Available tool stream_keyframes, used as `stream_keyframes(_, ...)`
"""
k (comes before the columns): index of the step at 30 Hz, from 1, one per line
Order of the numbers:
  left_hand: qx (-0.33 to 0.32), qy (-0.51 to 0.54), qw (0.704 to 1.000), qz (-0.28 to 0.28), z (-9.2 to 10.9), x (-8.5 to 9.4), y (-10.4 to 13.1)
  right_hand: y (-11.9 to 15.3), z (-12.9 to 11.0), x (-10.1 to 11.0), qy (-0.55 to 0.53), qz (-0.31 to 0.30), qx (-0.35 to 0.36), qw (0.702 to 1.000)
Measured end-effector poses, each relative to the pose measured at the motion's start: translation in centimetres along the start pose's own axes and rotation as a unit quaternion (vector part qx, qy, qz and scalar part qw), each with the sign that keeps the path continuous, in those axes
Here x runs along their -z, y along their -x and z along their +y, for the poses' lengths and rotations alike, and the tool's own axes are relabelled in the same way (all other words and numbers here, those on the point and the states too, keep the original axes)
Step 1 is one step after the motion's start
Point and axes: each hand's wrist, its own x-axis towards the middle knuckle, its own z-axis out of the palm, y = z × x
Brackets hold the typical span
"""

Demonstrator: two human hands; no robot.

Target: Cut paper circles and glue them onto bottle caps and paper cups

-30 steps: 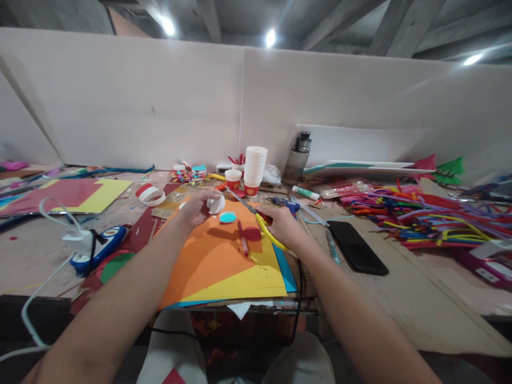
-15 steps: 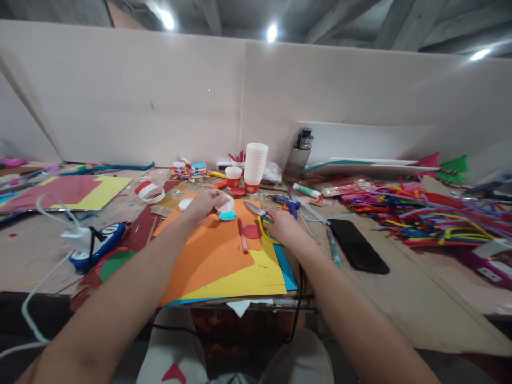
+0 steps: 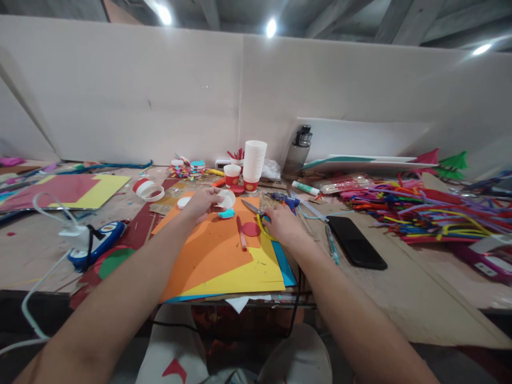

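Observation:
My left hand point(image 3: 207, 204) pinches a small round white paper piece point(image 3: 227, 199) by its left side, above the orange sheet point(image 3: 208, 256). A bright blue paper piece point(image 3: 226, 214) lies just below it. The fingers of my right hand point(image 3: 276, 221) are closed on yellow-handled scissors point(image 3: 264, 228), whose blades point(image 3: 251, 206) point up and left, a short way right of the white piece. Between the hands, a red marker point(image 3: 241, 233) and a red paper circle point(image 3: 252, 229) lie on the sheets. Another white disc point(image 3: 184, 202) rests left of my left hand.
Behind stand a paper cup stack point(image 3: 255, 162) and a bottle point(image 3: 300, 152). To the right are a black phone point(image 3: 357, 242), a blue glue gun point(image 3: 288, 201) and many pipe cleaners point(image 3: 424, 210). A blue device point(image 3: 97, 245) with white cables is at left.
The white piece in my left hand has turned to show its round face more fully. My right hand still holds the scissors in nearly the same place. The view has shifted slightly.

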Motion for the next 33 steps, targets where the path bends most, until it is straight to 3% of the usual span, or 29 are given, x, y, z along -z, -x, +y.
stream_keyframes(8, -0.032, 0.011, 0.999, 0.013, -0.5, 0.6, -0.5, -0.2, -0.5, -0.2, -0.053, 0.030, 0.030, 0.998)
stream_keyframes(15, -0.018, -0.014, 0.999, 0.025, 0.4, 0.5, 0.0, -0.7, -0.2, -1.5, -0.140, 0.070, 0.092, 0.983)
stream_keyframes(26, -0.010, -0.044, 0.999, 0.019, 0.4, 0.2, 0.2, 0.2, -1.0, -1.3, -0.133, 0.010, 0.175, 0.975)
stream_keyframes(33, -0.004, -0.057, 0.998, -0.001, 0.5, 0.0, 0.5, 0.3, -1.2, -1.0, -0.129, 0.001, 0.175, 0.976)
